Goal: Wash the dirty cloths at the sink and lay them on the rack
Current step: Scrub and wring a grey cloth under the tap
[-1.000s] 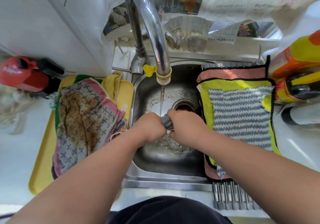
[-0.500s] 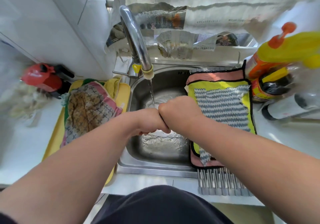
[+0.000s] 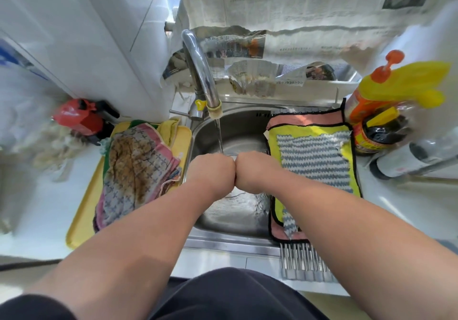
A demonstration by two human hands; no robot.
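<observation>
Left hand [image 3: 210, 174], right hand [image 3: 256, 171] touching, three racked cloths [image 3: 312, 156]

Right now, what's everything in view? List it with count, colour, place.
faucet: 1, chrome, behind sink, water running
sink: 1, steel, centre
tray: 1, yellow, left of sink
dirty cloths: pile, stained grey-pink, on tray
rack: 1, steel, across sink's right side
laid cloths: 3, pink, yellow, grey-white, stacked on rack
bottles: about 3, yellow-orange, dark, clear, right counter
red object: 1, back left
newspaper: several sheets, back wall
left hand: 1, fisted, over sink
right hand: 1, fisted, knuckles touching left; contents hidden
</observation>
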